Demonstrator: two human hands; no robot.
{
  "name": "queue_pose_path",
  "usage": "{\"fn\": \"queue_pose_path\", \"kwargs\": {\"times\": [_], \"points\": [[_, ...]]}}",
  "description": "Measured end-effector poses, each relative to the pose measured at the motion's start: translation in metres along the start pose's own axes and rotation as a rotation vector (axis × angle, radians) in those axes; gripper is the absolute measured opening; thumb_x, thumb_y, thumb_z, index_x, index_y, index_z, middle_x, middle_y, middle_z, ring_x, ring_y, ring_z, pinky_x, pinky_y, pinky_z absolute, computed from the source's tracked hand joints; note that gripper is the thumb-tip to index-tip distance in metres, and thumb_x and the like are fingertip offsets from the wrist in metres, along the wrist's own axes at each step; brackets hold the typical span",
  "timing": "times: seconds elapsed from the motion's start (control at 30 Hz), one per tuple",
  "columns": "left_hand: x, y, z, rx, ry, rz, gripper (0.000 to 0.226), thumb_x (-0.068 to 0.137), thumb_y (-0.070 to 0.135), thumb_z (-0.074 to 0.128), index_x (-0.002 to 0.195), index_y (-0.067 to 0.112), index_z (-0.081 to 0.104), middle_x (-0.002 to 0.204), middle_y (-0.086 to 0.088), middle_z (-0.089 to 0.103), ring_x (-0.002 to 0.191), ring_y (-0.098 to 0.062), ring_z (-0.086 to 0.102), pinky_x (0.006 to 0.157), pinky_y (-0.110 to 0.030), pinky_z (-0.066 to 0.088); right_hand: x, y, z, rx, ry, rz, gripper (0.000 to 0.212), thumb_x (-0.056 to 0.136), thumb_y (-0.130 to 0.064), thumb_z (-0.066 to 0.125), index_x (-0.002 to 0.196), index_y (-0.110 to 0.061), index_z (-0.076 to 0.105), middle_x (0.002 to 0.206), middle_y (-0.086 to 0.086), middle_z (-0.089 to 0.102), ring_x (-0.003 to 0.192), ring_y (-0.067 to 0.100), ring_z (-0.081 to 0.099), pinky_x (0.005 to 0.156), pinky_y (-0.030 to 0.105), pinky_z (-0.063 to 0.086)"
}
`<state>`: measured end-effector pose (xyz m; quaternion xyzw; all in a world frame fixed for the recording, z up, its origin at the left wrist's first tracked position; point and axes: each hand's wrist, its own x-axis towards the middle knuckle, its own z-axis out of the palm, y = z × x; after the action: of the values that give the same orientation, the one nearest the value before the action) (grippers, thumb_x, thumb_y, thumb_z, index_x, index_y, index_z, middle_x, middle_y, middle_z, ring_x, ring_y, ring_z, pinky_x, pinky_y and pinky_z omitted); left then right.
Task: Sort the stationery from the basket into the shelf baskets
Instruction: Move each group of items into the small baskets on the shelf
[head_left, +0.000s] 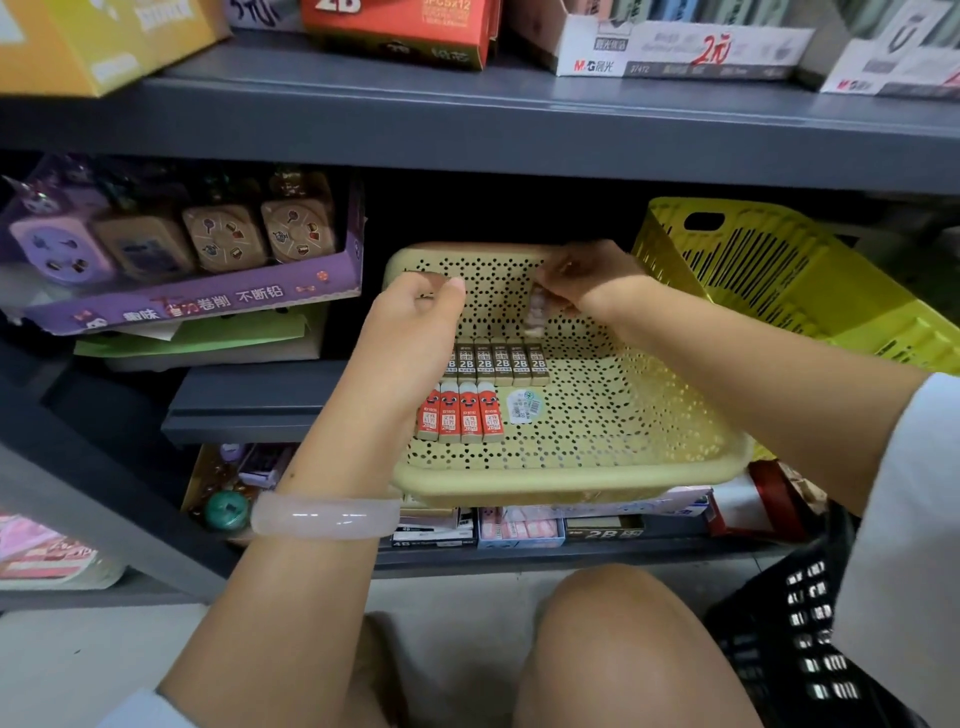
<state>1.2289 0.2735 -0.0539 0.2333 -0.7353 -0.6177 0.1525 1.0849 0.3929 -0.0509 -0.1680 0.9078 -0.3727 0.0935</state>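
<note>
A bare knee (623, 644) fills the bottom of the view, nearest of all, with pale floor to its left and a black basket (779, 639) low at the right edge

On the far left of the middle shelf a purple display box (197, 299) of sharpeners sits tilted, green sheets tucked beneath it. Next comes the left hand (415, 306), a pale pink bangle (324, 515) round its wrist; its fingers are curled in at the near-left wall of the beige perforated basket (571, 470), and whether they pinch anything cannot be told

That beige basket juts forward off the dark shelf edge (249, 405), overhanging it. On its floor lie two rows of erasers: grey 2B erasers (493, 364) in the back row and red 2B erasers (462, 413) in front, all side by side, each with its long axis running front to back, labels up. A round sticker (524, 405) lies just right of the red row. The right half of the basket floor is open

The right hand (587, 275) reaches in over the back of the basket, fingers pinching a blurred pale eraser (535, 314) that hangs lengthwise, downward, above the right end of the grey row

Further right a yellow-green basket (779, 280) leans tilted, its corner just beside the beige one's far-right rim
</note>
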Motion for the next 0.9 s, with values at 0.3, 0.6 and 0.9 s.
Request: {"fn": "queue_pose_path", "kwargs": {"times": [0.3,0.6,0.9], "points": [[0.0,0.002,-0.001,-0.032,-0.016,-0.032,0.015,0.093,0.031,0.046,0.102,0.024,0.057,0.108,0.011,0.056,0.108,-0.013,0.054,0.098,-0.04,0.044,0.014,0.033,0.023,-0.179,-0.239,0.282,0.032,0.095,-0.023,0.05,0.12,-0.004,0.055,0.066,0.001,0.056,0.038,0.003,0.05,0.047,0.012,0.046],[-0.013,0.007,0.002,-0.073,0.016,0.04,0.017,0.092,0.023,0.045,0.088,0.033,0.058,0.102,0.009,0.06,0.104,-0.011,0.056,0.098,-0.039,0.045,-0.002,0.025,0.008,-0.139,-0.198,0.146,0.026,0.094,-0.01,0.046,0.115,0.001,0.058,0.105,0.018,0.065,0.063,0.016,0.051,0.071,0.027,0.05],[-0.104,0.044,0.065,-0.07,-0.178,0.361,0.024,0.094,0.009,0.044,0.086,0.026,0.058,0.086,0.007,0.065,0.081,-0.006,0.063,0.072,-0.021,0.052,-0.134,0.019,-0.091,0.152,-0.358,-0.182,0.013,0.094,-0.016,0.051,0.097,-0.012,0.063,0.086,0.001,0.066,0.073,0.007,0.063,0.068,0.019,0.054]]}}
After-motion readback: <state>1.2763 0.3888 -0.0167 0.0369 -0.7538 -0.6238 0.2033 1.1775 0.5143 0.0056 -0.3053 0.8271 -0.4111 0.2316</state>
